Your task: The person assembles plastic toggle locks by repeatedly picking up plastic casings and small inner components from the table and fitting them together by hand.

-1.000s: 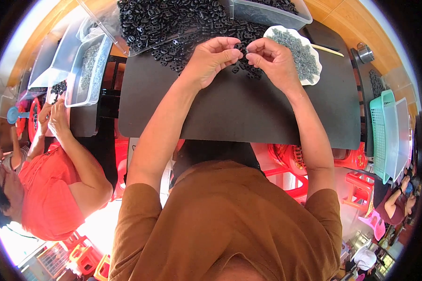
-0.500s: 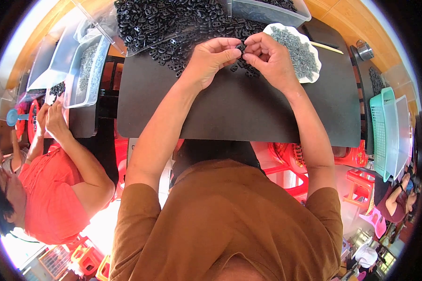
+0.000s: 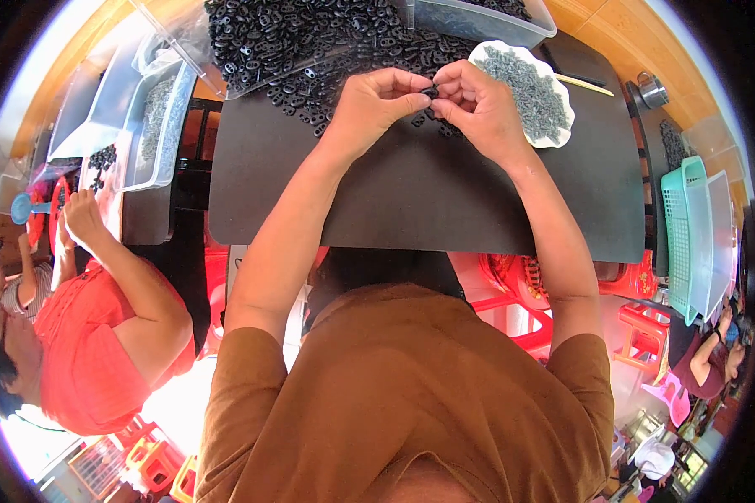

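Note:
Above the dark table, my left hand [image 3: 383, 102] and my right hand [image 3: 478, 107] meet fingertip to fingertip. Both pinch one small black plastic piece [image 3: 429, 91] between thumb and fingers; its details are partly covered. Behind them spreads a big heap of black two-holed plastic pieces [image 3: 310, 42], with loose ones trailing down to just below my hands. Close by my right hand stands a white scalloped dish [image 3: 569, 113] filled with small grey parts [image 3: 524, 94].
A clear plastic bin [image 3: 478, 21] stands at the table's far side. Right of the dish lies a pale stick [image 3: 585, 85]. A green basket [image 3: 684, 239] is at far right. On the left, a person in red [image 3: 113, 344] works beside a clear tub [image 3: 153, 126].
My hands stay almost in place, and the black piece between my fingertips has turned a little. The person on the left has lowered a hand and shifted back.

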A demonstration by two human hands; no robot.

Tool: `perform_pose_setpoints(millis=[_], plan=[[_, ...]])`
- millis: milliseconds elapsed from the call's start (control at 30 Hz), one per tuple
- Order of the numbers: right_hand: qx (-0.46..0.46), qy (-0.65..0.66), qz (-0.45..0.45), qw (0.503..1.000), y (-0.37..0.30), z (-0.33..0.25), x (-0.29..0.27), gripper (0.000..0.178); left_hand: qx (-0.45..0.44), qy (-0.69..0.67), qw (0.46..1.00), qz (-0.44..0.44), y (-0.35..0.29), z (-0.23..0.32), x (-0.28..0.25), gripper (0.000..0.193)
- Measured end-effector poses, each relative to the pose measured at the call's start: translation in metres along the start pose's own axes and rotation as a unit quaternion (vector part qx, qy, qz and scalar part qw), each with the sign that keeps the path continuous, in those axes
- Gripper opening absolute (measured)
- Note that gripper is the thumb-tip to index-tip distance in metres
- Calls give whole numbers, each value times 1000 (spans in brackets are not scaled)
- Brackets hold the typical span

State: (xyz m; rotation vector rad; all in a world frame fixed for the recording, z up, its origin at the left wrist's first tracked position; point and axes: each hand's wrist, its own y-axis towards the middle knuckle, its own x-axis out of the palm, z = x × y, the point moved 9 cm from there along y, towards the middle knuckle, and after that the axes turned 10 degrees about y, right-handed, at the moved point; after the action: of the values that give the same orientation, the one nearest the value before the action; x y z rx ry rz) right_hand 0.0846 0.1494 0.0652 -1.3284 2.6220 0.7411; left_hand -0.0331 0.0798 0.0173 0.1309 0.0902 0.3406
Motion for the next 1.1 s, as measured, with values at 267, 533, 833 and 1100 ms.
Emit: perform_pose_setpoints(millis=[267,533,833,1100], plan=[[17,23,-78,997,-13,0,40,23,-5,205,979,17,-39,14,-13,16],[-18,-98,-78,992,-21,5,56,26,38,305,951,38,-52,15,-12,14],[12,-118,-119,986,-20,1,53,24,49,312,948,37,-53,13,-11,13],[63,-75,-138,986,-19,8,47,18,67,317,945,31,-56,18,-7,14]])
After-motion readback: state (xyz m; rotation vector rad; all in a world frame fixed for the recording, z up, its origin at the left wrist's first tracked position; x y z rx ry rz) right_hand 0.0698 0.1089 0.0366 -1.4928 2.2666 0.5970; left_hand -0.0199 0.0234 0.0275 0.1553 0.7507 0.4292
